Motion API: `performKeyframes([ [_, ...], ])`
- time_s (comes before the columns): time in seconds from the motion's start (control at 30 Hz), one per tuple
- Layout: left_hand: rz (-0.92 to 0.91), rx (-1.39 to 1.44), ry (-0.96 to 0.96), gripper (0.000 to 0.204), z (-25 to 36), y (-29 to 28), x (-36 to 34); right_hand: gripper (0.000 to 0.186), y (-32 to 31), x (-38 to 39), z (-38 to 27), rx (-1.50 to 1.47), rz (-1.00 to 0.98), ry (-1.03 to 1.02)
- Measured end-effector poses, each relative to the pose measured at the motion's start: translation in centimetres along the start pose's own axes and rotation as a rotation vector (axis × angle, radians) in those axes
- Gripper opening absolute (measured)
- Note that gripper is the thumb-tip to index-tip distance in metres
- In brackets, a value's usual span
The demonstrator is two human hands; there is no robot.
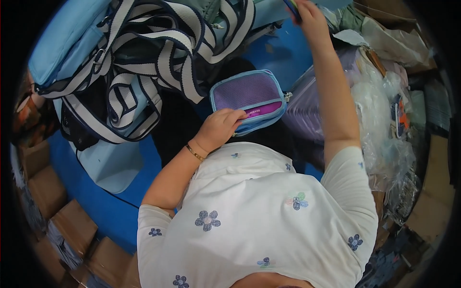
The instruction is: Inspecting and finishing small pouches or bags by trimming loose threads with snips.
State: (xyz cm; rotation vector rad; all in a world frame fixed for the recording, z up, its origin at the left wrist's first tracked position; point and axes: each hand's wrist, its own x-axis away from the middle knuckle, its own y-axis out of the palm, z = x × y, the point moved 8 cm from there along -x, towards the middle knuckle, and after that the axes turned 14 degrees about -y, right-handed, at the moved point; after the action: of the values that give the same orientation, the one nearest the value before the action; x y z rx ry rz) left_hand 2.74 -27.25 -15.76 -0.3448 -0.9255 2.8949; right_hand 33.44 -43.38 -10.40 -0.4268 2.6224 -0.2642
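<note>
Head view: the left hand (219, 128) grips the lower-left edge of a blue mesh-topped pouch (247, 91) at centre; the right hand (311, 18), upper right, pinches a dark object (292, 8).

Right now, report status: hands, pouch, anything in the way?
Left hand on near edge of blue-and-purple pouch. Right hand stretched forward, holding dark item, cropped by frame. Striped straps heaped left, not covering pouch.

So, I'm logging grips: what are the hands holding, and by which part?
Left hand: the blue mesh pouch, by its near left corner. Right hand: a dark, partly cropped object; which part is unclear.
</note>
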Motion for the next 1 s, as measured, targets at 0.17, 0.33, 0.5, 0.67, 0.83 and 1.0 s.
performKeyframes([
  [0.17, -0.042, -0.126, 0.001, 0.023, -0.6, 0.7, 0.6, 0.027, 2.5, 18.2, -1.9, -0.571, 0.101, 0.505],
  [0.33, 0.049, -0.127, 0.137, 0.022, -0.2, 1.2, 0.5, 0.036, 4.5, 28.9, -2.7, -0.455, -0.003, 0.59],
  [0.5, 0.063, -0.087, 0.102, 0.03, -0.4, 1.2, 0.1, 0.021, 6.8, 32.7, -4.6, -0.641, -0.011, 0.712],
  [0.67, 0.029, 0.06, -0.069, 0.036, -1.4, 1.2, 0.0, 0.035, 6.6, 31.6, -6.5, 0.25, -0.382, 0.495],
  [0.83, 0.024, 0.041, -0.012, 0.041, -0.6, 0.6, 0.5, 0.035, 7.2, 30.8, -7.9, 0.492, -0.387, 0.27],
  [1.0, 0.073, -0.09, 0.105, 0.046, 0.4, 0.8, 0.8, 0.037, 7.6, 30.7, -8.5, 0.526, -0.367, 0.148],
])
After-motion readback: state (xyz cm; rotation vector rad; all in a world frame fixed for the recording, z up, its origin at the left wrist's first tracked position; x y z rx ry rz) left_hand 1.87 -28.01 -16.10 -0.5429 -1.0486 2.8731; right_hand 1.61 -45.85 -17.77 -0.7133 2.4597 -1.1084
